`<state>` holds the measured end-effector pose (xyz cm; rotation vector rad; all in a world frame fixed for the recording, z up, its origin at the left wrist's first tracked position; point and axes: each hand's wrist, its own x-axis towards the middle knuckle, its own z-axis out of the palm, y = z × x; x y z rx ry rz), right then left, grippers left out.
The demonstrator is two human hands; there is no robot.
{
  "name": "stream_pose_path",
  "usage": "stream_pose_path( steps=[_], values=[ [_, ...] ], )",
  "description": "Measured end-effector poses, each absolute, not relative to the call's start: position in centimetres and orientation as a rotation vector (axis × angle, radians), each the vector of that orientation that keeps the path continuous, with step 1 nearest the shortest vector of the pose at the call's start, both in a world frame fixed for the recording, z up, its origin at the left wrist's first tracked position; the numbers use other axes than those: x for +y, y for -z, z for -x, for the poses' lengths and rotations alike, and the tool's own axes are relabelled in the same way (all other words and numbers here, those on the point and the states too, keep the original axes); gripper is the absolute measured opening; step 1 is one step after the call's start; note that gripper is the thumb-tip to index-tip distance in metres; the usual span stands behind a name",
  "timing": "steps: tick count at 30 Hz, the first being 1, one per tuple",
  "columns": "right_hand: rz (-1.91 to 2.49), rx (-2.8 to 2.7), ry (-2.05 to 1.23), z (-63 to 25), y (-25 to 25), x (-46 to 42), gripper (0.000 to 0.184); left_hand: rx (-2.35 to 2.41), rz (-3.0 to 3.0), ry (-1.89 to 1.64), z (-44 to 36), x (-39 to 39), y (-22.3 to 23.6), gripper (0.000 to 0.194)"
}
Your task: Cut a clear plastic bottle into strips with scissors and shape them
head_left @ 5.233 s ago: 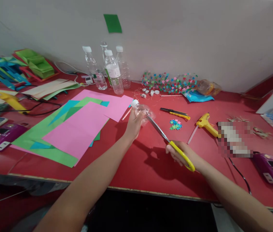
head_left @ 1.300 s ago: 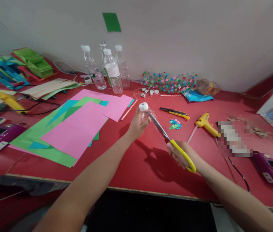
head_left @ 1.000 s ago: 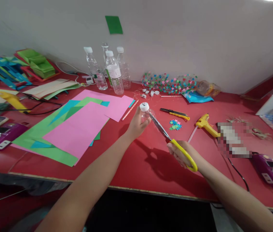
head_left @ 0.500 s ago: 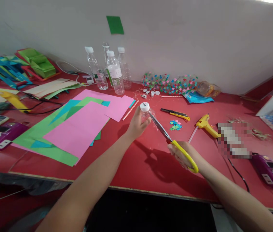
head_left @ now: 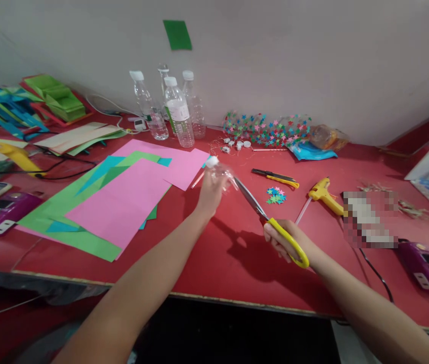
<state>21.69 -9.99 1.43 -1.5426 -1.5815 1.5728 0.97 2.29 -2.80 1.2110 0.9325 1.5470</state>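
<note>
My left hand [head_left: 210, 191] is closed on the top part of a clear plastic bottle [head_left: 226, 174], its white cap [head_left: 212, 162] tilted to the left; motion blurs both. In my right hand [head_left: 285, 240] is a pair of scissors [head_left: 251, 197] with yellow handles, its blades close together and pointing up and left. The blade tips are at the bottle piece's right edge; whether they touch it I cannot tell. Beyond, a yellow utility knife [head_left: 277, 178] lies on the red table [head_left: 214, 268], near a little heap of coloured paper stars [head_left: 275, 195].
Pink and green paper sheets [head_left: 123, 194] spread on the left. Several plastic bottles [head_left: 179, 114] stand by the wall, beside a star-covered bottle [head_left: 267, 130] lying down. A yellow glue gun [head_left: 326, 196] and a purple power strip [head_left: 425, 268] are on the right.
The bottle piece has turned in my left hand, its cap swinging from upright to the left. The scissors remain in my right hand, nearly in the same place.
</note>
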Motion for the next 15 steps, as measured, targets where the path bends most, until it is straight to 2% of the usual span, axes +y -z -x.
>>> stream_pose_path(
  steps=[4, 15],
  values=[
    [1.512, -1.523, -1.51, -21.9, -1.1, -9.6, 0.056, 0.848, -1.051, -1.56, -0.6, 2.3, 2.3, 0.036],
    [1.627, -1.561, -1.45, -22.0, -0.6, -9.1, 0.048, 0.63, -0.924, -1.29, -1.3, 0.3, 1.4, 0.047]
  ],
)
